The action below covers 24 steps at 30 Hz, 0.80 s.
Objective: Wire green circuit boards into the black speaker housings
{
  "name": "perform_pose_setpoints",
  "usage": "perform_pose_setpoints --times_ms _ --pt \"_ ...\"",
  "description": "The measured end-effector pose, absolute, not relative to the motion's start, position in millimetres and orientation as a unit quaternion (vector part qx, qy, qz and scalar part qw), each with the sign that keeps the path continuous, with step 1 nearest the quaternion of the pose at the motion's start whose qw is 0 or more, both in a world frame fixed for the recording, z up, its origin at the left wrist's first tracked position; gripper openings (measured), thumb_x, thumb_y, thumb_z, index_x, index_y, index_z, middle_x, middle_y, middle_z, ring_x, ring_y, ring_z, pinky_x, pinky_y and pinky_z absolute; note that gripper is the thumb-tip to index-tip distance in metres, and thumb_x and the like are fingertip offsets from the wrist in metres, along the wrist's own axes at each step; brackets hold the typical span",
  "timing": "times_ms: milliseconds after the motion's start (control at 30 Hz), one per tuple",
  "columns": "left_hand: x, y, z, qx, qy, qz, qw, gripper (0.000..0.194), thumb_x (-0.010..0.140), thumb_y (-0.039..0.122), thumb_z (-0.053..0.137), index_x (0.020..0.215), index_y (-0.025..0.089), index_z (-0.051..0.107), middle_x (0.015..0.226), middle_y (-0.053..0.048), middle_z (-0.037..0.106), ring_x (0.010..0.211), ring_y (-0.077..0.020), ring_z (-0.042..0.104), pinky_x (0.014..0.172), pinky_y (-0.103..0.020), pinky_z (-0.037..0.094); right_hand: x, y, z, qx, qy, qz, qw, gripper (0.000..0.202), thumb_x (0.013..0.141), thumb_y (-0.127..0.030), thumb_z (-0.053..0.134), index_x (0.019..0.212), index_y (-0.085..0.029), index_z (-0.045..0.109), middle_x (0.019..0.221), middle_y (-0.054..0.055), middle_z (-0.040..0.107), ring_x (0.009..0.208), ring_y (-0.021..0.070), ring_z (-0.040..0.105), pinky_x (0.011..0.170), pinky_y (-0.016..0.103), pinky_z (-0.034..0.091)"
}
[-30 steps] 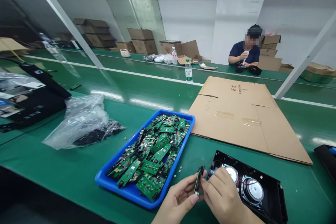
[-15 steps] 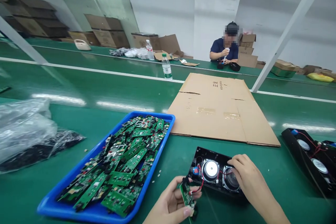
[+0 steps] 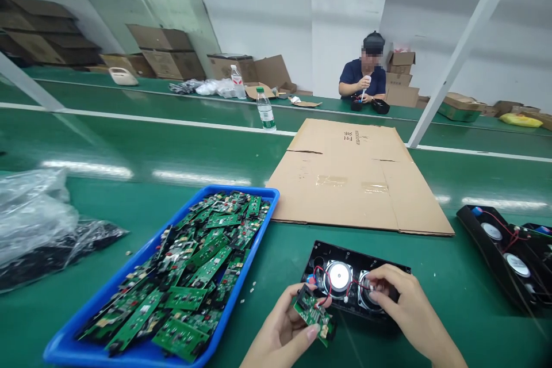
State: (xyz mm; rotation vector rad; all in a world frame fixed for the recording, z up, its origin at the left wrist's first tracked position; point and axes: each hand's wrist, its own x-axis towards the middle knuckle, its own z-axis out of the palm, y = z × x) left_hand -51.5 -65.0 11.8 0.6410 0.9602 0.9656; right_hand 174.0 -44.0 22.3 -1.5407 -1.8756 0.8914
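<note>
A green circuit board (image 3: 314, 317) is held between the thumb and fingers of my left hand (image 3: 284, 328), in front of a black speaker housing (image 3: 353, 253). Two round speakers sit in the housing, the left one (image 3: 339, 277) with a bright silver back. Red and black wires run from the housing to the board. My right hand (image 3: 403, 305) is over the right speaker (image 3: 366, 293), thumb and fingertips pinched on a small white connector (image 3: 371, 288) on a wire. Left of my hands, a blue tray (image 3: 254, 264) holds several loose green boards.
Flat cardboard (image 3: 345, 195) lies beyond the housing. More black housings (image 3: 495, 259) with speakers are at the right. Clear plastic bags (image 3: 38, 213) lie at the left. A bottle (image 3: 266, 112) stands farther back. Across the bench, a person (image 3: 366, 77) works on a black part.
My left hand has turned the circuit board so its face shows more. My right fingers have shifted from the housing's edge to a small connector. The view has moved slightly.
</note>
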Motion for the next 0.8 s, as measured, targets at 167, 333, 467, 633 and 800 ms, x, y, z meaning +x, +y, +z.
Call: perform_pose_setpoints --times_ms 167,333,467,633,800 --pt "-46 -65 13 0.302 0.453 0.453 0.706 0.06 0.057 0.049 0.083 0.102 0.02 0.055 0.087 -0.005 0.07 0.074 -0.0198 0.064 0.07 -0.03 0.051 160 -45 13 -0.518 -0.753 0.34 0.221 0.023 0.086 -0.012 0.05 0.091 -0.024 0.069 0.086 0.002 0.066 0.083 0.0171 0.06 0.073 0.026 0.049" --pt "-43 -65 16 0.293 0.468 0.474 0.686 0.058 0.057 0.046 0.084 0.103 0.021 0.058 0.082 -0.001 0.069 0.074 -0.0178 0.063 0.069 -0.026 0.054 142 -42 4 -0.473 -0.797 0.3 0.226 0.027 0.087 -0.007 0.046 0.096 -0.02 0.068 0.108 0.006 0.065 0.097 0.0197 0.059 0.085 0.029 0.048" --pt "-41 -65 16 0.321 0.493 0.467 0.66 0.056 0.062 0.049 0.079 0.107 0.021 0.058 0.07 0.001 0.067 0.07 -0.018 0.063 0.069 -0.026 0.056 135 -34 2 -0.52 -0.784 0.248 0.231 0.026 0.09 -0.012 0.043 0.096 -0.018 0.068 0.132 0.012 0.05 0.107 0.0242 0.055 0.088 0.035 0.048" --pt "-37 -61 12 0.39 0.504 0.467 0.612 0.045 0.073 0.046 0.069 0.112 0.024 0.06 0.075 0.001 0.067 0.071 -0.0175 0.064 0.074 -0.028 0.058 138 -25 1 -0.542 -0.77 0.233 0.242 0.027 0.091 -0.017 0.043 0.091 -0.021 0.07 0.095 0.009 0.064 0.085 0.0216 0.06 0.071 0.032 0.052" --pt "-35 -50 -2 0.513 0.49 0.429 0.56 0.042 0.081 0.044 0.058 0.12 0.027 0.06 0.076 0.0 0.064 0.069 -0.0188 0.065 0.072 -0.03 0.059 145 -23 -8 -0.588 -0.712 0.216 0.318 0.028 0.093 -0.028 0.042 0.094 -0.019 0.069 0.079 0.007 0.06 0.07 0.017 0.059 0.063 0.029 0.051"
